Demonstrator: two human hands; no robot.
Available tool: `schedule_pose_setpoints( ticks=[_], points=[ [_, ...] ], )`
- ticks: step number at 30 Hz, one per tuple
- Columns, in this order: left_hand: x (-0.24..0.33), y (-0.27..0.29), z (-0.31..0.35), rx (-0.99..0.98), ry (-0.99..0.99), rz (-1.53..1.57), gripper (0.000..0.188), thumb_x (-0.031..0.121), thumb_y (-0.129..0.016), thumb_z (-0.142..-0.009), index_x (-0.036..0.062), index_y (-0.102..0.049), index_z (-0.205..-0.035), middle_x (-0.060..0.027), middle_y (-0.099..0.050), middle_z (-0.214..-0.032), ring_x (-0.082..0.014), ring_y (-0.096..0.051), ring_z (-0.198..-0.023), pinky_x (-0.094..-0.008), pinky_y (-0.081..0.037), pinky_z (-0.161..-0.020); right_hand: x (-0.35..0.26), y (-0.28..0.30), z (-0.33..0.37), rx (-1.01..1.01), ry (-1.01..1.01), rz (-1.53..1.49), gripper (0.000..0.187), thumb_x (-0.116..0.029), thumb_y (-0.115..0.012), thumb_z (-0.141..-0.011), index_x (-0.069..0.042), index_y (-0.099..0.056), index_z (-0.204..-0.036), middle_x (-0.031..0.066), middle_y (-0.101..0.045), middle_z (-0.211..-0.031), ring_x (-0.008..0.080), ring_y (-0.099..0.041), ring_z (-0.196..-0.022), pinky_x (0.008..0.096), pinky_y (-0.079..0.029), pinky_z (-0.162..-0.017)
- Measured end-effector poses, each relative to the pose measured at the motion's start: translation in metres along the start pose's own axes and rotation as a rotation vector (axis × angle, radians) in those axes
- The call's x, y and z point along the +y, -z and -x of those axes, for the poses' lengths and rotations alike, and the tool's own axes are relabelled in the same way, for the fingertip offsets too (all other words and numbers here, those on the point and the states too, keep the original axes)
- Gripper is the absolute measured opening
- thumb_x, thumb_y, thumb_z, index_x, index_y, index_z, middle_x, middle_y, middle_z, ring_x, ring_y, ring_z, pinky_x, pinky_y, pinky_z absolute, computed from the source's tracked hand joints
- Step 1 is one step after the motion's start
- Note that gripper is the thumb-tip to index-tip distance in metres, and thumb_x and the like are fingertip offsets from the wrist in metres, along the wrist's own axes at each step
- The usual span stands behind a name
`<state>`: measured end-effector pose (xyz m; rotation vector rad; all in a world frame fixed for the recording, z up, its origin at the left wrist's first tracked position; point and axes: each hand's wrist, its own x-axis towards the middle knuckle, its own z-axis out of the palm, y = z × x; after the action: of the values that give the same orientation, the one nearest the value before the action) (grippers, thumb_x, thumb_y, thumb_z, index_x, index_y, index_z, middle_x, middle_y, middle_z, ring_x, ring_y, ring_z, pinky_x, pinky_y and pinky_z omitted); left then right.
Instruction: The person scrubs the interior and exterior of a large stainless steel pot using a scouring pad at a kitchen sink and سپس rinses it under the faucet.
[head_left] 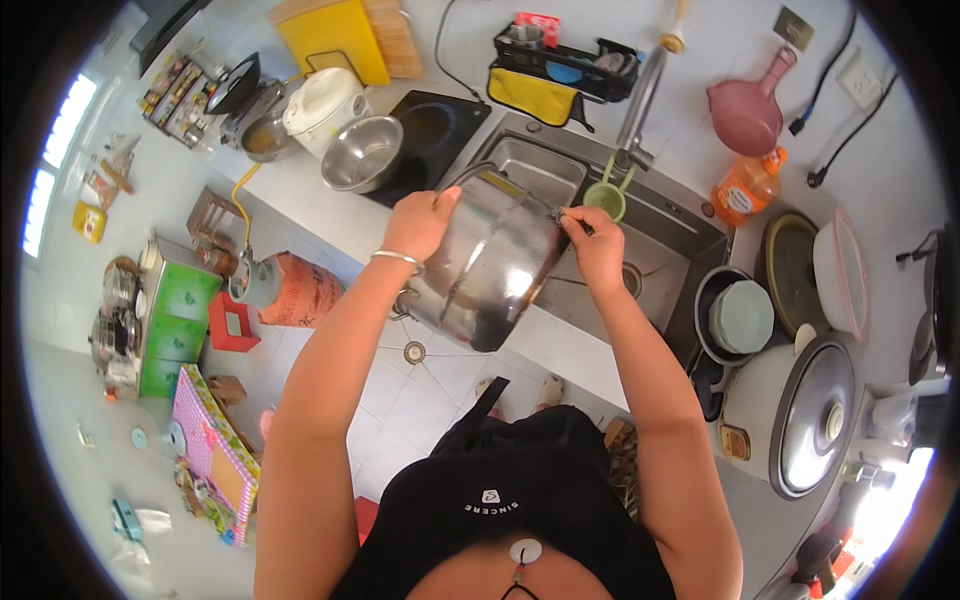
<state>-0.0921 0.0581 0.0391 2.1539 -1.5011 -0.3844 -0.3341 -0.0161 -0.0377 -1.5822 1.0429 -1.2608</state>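
Note:
A large shiny steel pot (500,255) is held tilted over the counter's front edge, beside the sink. My left hand (420,225) is closed on its upper left rim, the thumb lying along the edge. My right hand (597,245) pinches something small and dark against the pot's upper right side. Whether that is a handle or a scrubber, I cannot tell. Darker marks show at the pot's lower end, and its inside is mostly hidden. Just beyond my right fingers, a green strainer-like cup (605,200) hangs below the faucet (640,110).
The double sink (665,265) has a steel rim. A steel bowl (362,153) stands beside the black cooktop (425,125). To the right are an orange soap bottle (746,188), stacked bowls (740,318) and a lidded cooker (800,415). A gas cylinder (255,280) stands on the floor at left.

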Motion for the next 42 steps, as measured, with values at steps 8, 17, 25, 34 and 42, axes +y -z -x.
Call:
schedule_pose_setpoints(
  ticks=[8,17,25,34,42],
  points=[
    [0.007,0.001,0.006,0.094,0.007,-0.17,0.069,0.053,-0.049,-0.091,-0.0106,-0.058,-0.068,-0.0305,-0.054,-0.066,-0.0451,-0.054,-0.066,-0.0474,-0.042,-0.063,-0.011,-0.004,0.067,0.173,0.378,0.119,0.02,0.003,-0.069,-0.072,-0.004,-0.069,-0.09,0.0114,-0.065,-0.092,0.0322,-0.057,-0.084,0.0388,-0.047,-0.076],
    [0.009,-0.003,-0.009,0.071,0.144,-0.3,0.063,0.05,-0.046,-0.094,-0.008,-0.063,-0.077,-0.0293,-0.059,-0.073,-0.0462,-0.057,-0.073,-0.0468,-0.045,-0.068,0.004,0.007,0.048,0.108,0.485,0.073,0.019,0.004,-0.066,-0.068,-0.003,-0.068,-0.086,0.0118,-0.065,-0.089,0.0309,-0.058,-0.08,0.0379,-0.048,-0.071],
    [0.026,-0.005,-0.005,0.102,0.081,-0.292,0.063,0.049,-0.046,-0.094,-0.0081,-0.062,-0.074,-0.0286,-0.059,-0.072,-0.0446,-0.057,-0.072,-0.0466,-0.044,-0.069,0.032,0.002,-0.001,0.22,0.252,-0.043,0.022,0.004,-0.065,-0.068,-0.003,-0.068,-0.089,0.0125,-0.065,-0.086,0.0324,-0.057,-0.079,0.0401,-0.047,-0.075],
    [0.029,-0.004,-0.011,0.06,0.15,-0.293,0.064,0.05,-0.044,-0.095,-0.0085,-0.062,-0.075,-0.0292,-0.059,-0.071,-0.0452,-0.056,-0.071,-0.0473,-0.043,-0.069,0.023,-0.006,0.02,0.146,0.352,-0.143,0.018,0.001,-0.063,-0.073,-0.005,-0.069,-0.089,0.01,-0.064,-0.088,0.0306,-0.056,-0.083,0.0391,-0.046,-0.074],
    [0.025,-0.007,-0.018,0.052,0.141,-0.273,0.062,0.049,-0.046,-0.094,-0.008,-0.062,-0.076,-0.0283,-0.059,-0.071,-0.0429,-0.056,-0.068,-0.0463,-0.044,-0.066,-0.001,-0.005,0.061,0.116,0.457,-0.142,0.022,0.003,-0.064,-0.069,-0.006,-0.07,-0.088,0.0115,-0.063,-0.083,0.0316,-0.057,-0.08,0.0395,-0.048,-0.07]
  ],
)
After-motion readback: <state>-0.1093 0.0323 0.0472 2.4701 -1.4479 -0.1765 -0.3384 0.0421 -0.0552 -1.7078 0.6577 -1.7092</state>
